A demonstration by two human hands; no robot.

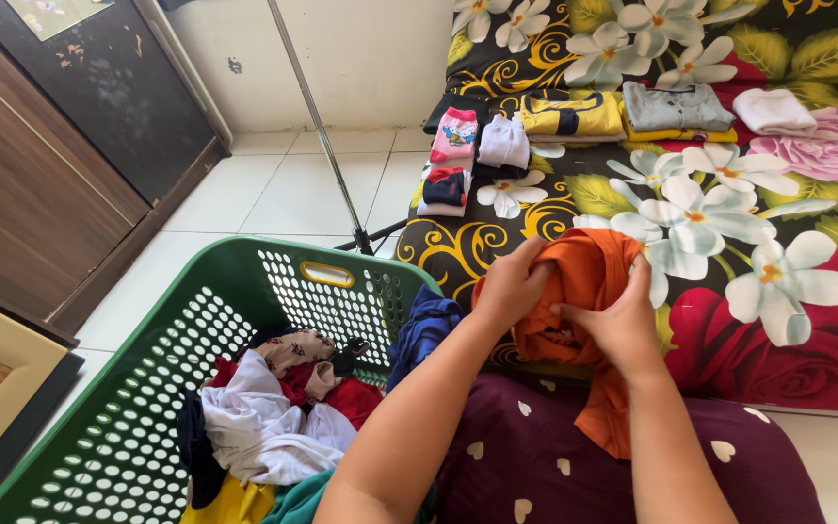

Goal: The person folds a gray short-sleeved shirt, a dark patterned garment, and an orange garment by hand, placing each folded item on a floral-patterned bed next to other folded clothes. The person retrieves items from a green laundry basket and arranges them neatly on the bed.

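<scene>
An orange cloth (589, 291) is held up over the edge of a flowery mattress (778, 311), and it is gripped by the left hand (511, 286) on one side, with the fingers curled tight into the bunched cloth, and pinched by the right hand (623, 325) on the other side, while its loose end is left hanging down over a dark red lap with pale hearts (555, 456). A green basket (147, 388) full of mixed clothes is seen just beside the left arm, and small folded piles (574, 116) are laid in a row farther back on the mattress.
</scene>
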